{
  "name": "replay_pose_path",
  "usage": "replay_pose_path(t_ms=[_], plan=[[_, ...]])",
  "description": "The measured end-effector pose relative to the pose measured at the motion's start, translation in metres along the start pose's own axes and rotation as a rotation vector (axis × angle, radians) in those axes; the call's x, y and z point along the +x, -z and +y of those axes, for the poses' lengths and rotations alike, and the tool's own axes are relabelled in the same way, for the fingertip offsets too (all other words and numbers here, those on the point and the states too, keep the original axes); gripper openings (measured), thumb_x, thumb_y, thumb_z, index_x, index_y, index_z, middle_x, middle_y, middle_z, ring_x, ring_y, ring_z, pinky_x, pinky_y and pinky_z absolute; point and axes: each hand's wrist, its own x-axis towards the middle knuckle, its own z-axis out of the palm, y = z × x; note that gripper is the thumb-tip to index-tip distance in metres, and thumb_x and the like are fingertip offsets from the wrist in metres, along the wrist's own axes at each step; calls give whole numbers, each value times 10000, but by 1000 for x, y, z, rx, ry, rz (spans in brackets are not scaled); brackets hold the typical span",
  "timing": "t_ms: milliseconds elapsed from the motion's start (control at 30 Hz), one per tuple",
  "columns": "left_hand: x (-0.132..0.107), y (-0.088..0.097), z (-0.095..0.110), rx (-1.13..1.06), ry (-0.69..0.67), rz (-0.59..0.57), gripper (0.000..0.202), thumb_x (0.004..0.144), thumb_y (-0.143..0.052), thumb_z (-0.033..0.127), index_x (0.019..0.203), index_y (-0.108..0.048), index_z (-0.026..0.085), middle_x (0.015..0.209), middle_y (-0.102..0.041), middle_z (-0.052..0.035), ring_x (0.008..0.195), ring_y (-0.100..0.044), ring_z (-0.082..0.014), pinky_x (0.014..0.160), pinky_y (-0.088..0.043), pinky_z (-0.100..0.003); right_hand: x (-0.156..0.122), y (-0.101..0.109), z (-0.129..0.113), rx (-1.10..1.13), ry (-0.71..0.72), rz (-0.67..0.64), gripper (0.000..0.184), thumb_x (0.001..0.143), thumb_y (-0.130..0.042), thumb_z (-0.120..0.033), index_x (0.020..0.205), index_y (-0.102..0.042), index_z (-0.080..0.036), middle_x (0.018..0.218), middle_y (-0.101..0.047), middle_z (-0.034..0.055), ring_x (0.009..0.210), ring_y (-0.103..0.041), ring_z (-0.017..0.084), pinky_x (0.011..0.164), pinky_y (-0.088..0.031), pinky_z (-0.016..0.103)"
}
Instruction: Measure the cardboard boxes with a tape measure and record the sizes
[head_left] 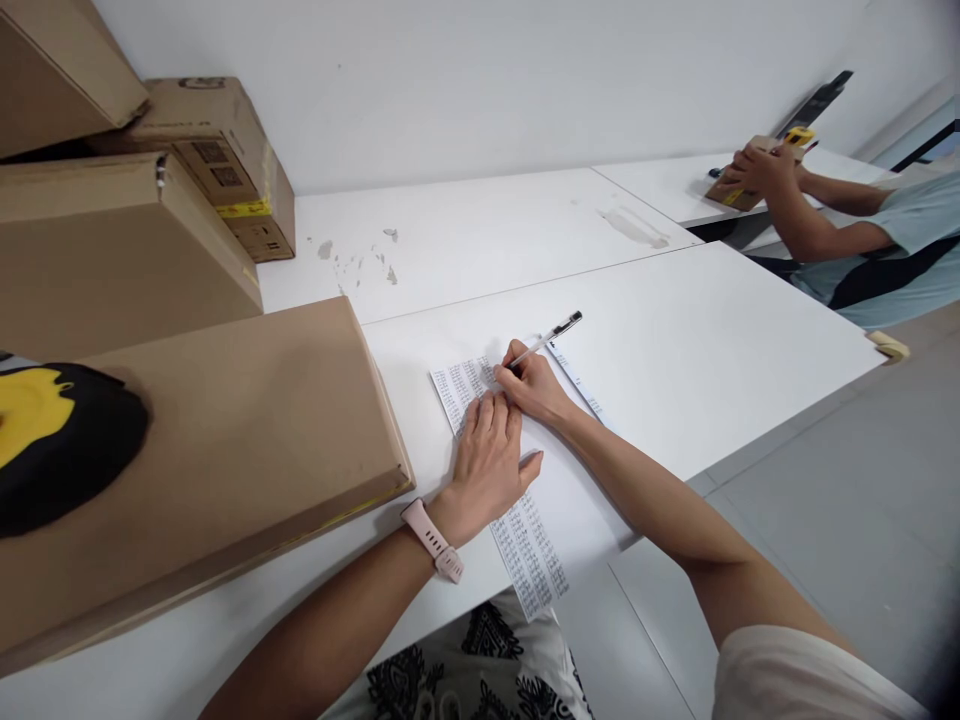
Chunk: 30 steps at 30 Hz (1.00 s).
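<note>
In my right hand (534,385) is a pen (556,328) with a clear barrel and a black end, its tip down at the paper and hidden by my fingers. My left hand (487,455) lies flat, fingers stretched, across a sheet of paper (529,550) filled with columns of small dark writing. The sheet's lower end hangs past the table edge. Another white sheet with blue print (577,382) lies partly under my right forearm. A pink watch band (431,540) circles my left wrist.
Large cardboard boxes (247,420) take up the table's left side, with a black and yellow object (67,440) on the nearest. At the far right another person's hands (765,165) hold a small cardboard box (739,190). The white table (675,330) has scuffed patches near the wall.
</note>
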Motion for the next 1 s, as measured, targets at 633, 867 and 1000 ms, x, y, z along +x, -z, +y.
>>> replay_pose_path(t_ms=[633, 867, 1000], plan=[[1, 1, 0, -20, 2, -13, 695, 951, -488, 476, 1415, -423, -39, 1471, -484, -299, 1410, -405, -399, 1198, -292, -537, -1, 0, -1, -42, -7, -26, 140, 797, -533, -295, 739, -415, -248, 549, -433, -64, 552, -423, 144, 568, -334, 293], [1, 4, 0, -8, -5, -33, 717, 952, -503, 479, 1417, -426, -61, 1479, -475, -302, 1409, -403, -410, 1204, -286, -532, 0, 0, -1, -55, -5, -20, 136, 780, -530, -270, 729, -406, -248, 545, -436, -61, 548, -426, 145, 567, -337, 299], [1, 3, 0, -3, -4, -38, 718, 956, -495, 483, 1421, -424, -60, 1485, -471, -298, 1416, -394, -408, 1208, -278, -532, 0, 1, -1, -48, -9, -24, 132, 775, -533, -259, 730, -410, -246, 551, -447, -59, 554, -439, 147, 577, -347, 304]])
